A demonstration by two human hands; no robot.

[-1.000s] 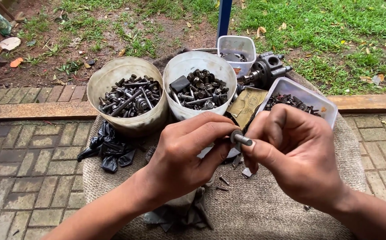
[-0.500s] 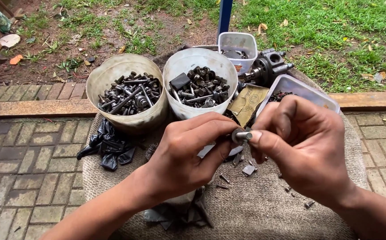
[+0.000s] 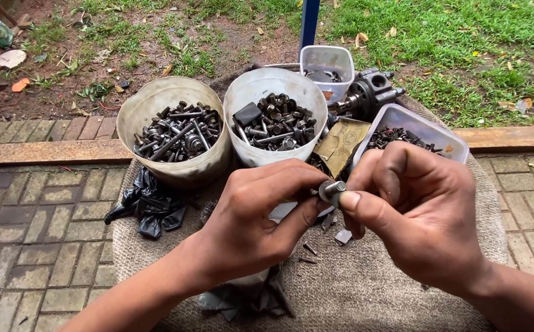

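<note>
My left hand [image 3: 261, 221] and my right hand [image 3: 414, 209] meet over a burlap-covered round surface [image 3: 365, 289]. Between their fingertips they pinch a small grey metal bolt with a nut on it [image 3: 332, 189]. The left fingers hold the head end, while the right thumb and forefinger grip the other end. Just behind the hands stand a beige tub [image 3: 150, 104] and a white tub [image 3: 248, 92], both full of dark bolts and screws.
A clear rectangular box of small screws [image 3: 439, 132] sits at the right, a smaller clear box [image 3: 328, 58] and a metal machine part [image 3: 368, 92] behind. Black plastic scraps [image 3: 153, 206] lie at left, loose screws [image 3: 307, 249] on the burlap. Brick paving and grass surround.
The right hand's fingers have turned and shifted around the bolt's end while the left hand kept holding it in the same spot.
</note>
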